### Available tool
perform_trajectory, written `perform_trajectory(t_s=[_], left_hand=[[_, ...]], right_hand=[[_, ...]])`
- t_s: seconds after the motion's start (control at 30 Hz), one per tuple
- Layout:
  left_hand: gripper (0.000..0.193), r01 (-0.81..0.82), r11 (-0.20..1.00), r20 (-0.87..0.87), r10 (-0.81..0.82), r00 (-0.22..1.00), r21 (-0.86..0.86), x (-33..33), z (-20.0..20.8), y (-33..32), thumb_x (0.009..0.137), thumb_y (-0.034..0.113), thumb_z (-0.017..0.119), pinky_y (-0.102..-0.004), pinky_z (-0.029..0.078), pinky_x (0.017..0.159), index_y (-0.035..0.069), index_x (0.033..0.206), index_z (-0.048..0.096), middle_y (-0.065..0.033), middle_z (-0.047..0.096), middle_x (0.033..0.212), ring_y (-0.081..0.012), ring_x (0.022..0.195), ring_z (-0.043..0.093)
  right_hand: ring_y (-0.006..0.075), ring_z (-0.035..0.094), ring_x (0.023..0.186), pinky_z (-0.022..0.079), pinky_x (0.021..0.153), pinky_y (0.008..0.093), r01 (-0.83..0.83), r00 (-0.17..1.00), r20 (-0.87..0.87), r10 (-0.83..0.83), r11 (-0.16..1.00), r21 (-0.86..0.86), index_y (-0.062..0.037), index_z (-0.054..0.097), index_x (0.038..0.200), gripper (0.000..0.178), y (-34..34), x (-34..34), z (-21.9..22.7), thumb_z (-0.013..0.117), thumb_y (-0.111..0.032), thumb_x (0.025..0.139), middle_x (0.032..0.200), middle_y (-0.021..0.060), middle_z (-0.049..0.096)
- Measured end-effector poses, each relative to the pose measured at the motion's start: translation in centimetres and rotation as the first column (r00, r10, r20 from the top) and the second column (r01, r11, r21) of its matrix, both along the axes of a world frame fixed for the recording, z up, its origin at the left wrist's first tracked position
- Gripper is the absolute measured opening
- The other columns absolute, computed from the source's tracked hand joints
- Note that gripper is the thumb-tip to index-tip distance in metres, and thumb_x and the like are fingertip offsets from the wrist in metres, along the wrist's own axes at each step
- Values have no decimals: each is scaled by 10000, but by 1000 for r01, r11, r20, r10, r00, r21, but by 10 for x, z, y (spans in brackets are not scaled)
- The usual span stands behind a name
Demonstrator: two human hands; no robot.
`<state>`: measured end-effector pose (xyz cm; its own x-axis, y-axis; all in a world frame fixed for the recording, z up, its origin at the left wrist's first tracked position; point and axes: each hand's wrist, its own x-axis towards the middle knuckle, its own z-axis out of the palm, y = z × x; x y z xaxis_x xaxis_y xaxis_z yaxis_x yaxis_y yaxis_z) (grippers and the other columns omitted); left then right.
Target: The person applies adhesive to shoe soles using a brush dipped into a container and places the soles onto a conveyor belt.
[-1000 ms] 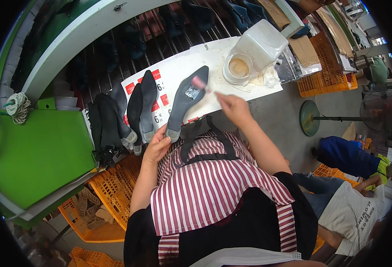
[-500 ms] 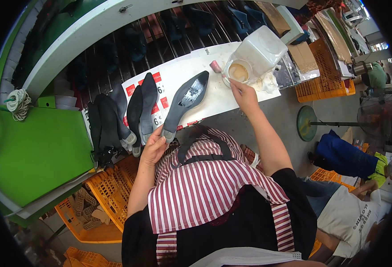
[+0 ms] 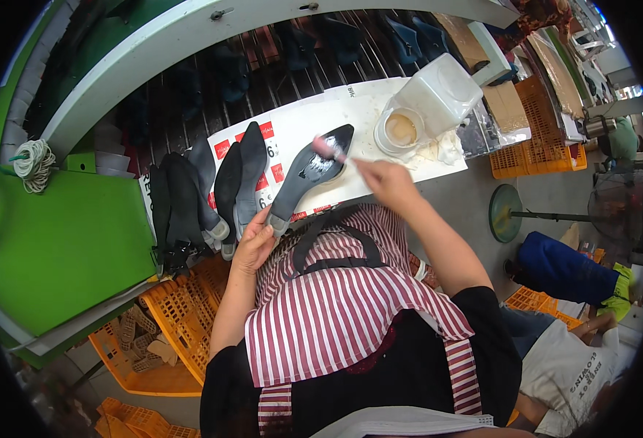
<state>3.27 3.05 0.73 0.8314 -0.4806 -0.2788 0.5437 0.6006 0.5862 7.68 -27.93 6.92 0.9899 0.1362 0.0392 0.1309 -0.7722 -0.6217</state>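
My left hand point(image 3: 254, 244) grips a dark grey shoe sole point(image 3: 292, 191) by its pale heel end. The sole's pointed toe lies over the white paper point(image 3: 369, 102), and a wet, shiny coating covers its front part. With my right hand point(image 3: 388, 182) closed round it, a small brush point(image 3: 328, 149) with a pinkish head rests on or just above that wet patch; motion blurs it. Right of the toe stands an open white tub point(image 3: 387, 150) with pale yellowish liquid. Several more dark soles point(image 3: 250, 179) lie in a row left of the held one.
A translucent plastic jug point(image 3: 445, 91) adjoins the tub. Beyond the paper runs a rack of metal rods point(image 3: 212, 109) with dark shoes below a white bar. A green surface point(image 3: 58, 248) is at left, orange crates point(image 3: 179, 321) are below, and another person point(image 3: 573, 358) is at right.
My right hand has moved the brush left, away from the tub, onto the sole's toe area. My left hand keeps its grip on the heel end. The view has shifted slightly.
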Motion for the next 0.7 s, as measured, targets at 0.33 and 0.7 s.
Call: perform_trajectory(t_s=[0.33, 0.7], left_hand=[[568, -59, 998, -14, 59, 998, -22, 2, -1, 2, 831, 100, 607, -355, 302, 1020, -1, 1328, 353, -119, 480, 1277, -212, 1181, 452], [534, -78, 995, -4, 78, 997, -63, 2, -9, 2, 853, 118, 576, -352, 257, 1054, -22, 1321, 361, -131, 477, 1287, -206, 1212, 428]], right_hand=[[275, 587, 598, 465, 552, 371, 22, 997, 78, -24, 1000, 22, -165, 655, 1049, 243, 2, 13, -3, 584, -173, 817, 681, 131, 598], [273, 583, 592, 455, 525, 369, -56, 982, 182, 44, 996, 63, -179, 661, 1040, 242, 13, 22, -8, 590, -160, 810, 666, 123, 592]])
